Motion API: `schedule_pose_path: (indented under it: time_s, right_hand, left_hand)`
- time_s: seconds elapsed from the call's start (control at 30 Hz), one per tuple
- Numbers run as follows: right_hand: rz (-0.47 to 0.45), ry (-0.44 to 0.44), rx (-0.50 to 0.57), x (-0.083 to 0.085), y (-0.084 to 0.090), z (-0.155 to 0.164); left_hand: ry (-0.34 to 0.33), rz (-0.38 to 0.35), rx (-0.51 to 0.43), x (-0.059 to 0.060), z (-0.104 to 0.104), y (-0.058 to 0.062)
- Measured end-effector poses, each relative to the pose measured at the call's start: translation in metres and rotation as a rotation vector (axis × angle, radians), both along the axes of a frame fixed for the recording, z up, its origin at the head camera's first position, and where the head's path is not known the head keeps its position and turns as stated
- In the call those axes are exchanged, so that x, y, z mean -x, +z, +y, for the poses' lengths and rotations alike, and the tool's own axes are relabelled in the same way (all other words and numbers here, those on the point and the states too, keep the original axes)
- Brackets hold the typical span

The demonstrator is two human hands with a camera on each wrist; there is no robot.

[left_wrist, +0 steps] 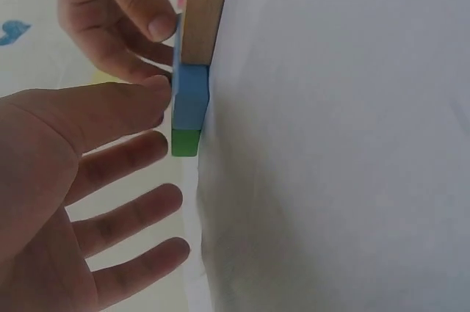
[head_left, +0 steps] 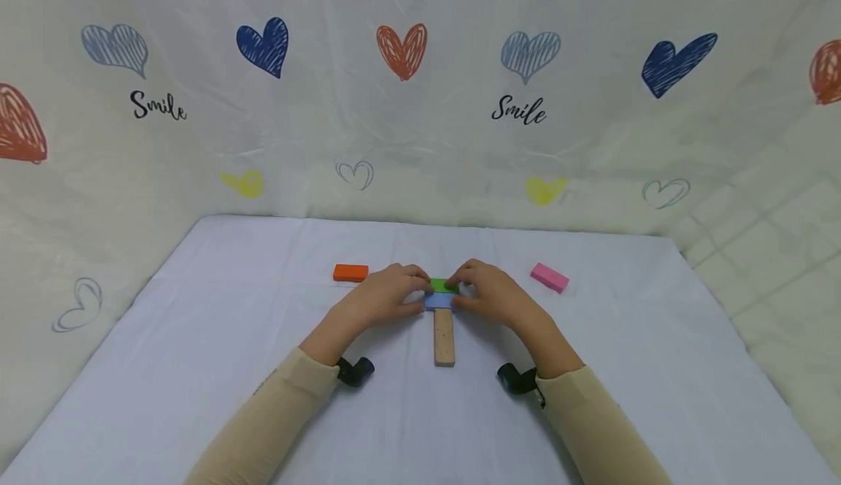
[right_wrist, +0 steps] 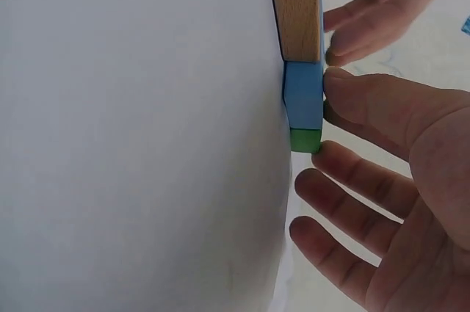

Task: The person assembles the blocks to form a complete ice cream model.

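Orange block point(head_left: 350, 272) lying apart at left on worktop point(head_left: 197, 368); left hand point(head_left: 388, 296) being rested at left end of blue block point(head_left: 439, 300), thumb pressed to its side, fingers nearly straight, grip apart; green block point(head_left: 443, 285) lying flush behind blue one, wooden block point(head_left: 444, 336) butted against its near side, T-shape being squared from both ends; right hand point(head_left: 489, 293) being pressed likewise at right end, grip apart; pink block point(head_left: 549, 277) lying apart at right; pale cloth being used as worktop cover; heart-printed "Smile" sheet point(head_left: 420, 90) hanging behind.
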State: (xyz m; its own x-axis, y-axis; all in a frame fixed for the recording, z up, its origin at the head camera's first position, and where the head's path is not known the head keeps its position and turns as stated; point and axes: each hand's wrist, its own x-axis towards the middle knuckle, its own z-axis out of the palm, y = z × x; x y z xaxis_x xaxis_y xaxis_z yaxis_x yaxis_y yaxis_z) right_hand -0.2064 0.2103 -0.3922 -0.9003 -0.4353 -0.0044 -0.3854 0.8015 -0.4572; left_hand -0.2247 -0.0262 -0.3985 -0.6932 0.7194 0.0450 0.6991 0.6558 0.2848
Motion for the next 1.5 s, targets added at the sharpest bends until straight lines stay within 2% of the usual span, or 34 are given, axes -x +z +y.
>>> schedule_pose_path:
  time_s: [0.17,0.3,0.47,0.57,0.7,0.83,1.07,1.23,1.5]
  right_hand:
    - [0.016,-0.002,-0.023,0.001,-0.001,-0.003]
    - [0.013,0.001,-0.043,0.000,0.000,-0.005]
    - [0.020,0.010,-0.040,-0.001,0.001,-0.005]
    - [0.026,0.013,-0.040,-0.002,0.002,-0.004]
    - [0.037,0.014,-0.041,-0.002,0.002,-0.003]
    - [0.040,0.017,-0.036,-0.003,0.003,-0.003]
    - [0.028,0.016,-0.034,-0.001,0.003,-0.003]
    - [0.024,0.026,-0.033,0.000,0.002,-0.002]
    - [0.028,0.032,-0.041,0.000,0.004,-0.002]
  left_hand:
    - [0.028,-0.004,-0.036,0.005,-0.008,0.005]
    - [0.089,-0.029,-0.073,0.010,-0.025,0.015]
    - [0.203,-0.029,-0.130,0.019,-0.056,0.027]
    - [0.288,-0.067,-0.142,0.023,-0.074,0.030]
    - [0.367,-0.148,-0.130,0.027,-0.090,0.030]
    - [0.394,-0.210,-0.098,0.031,-0.096,0.026]
    - [0.421,-0.261,-0.089,0.036,-0.104,0.018]
    - [0.441,-0.262,-0.067,0.039,-0.110,0.013]
    - [0.416,-0.251,-0.069,0.043,-0.111,0.007]
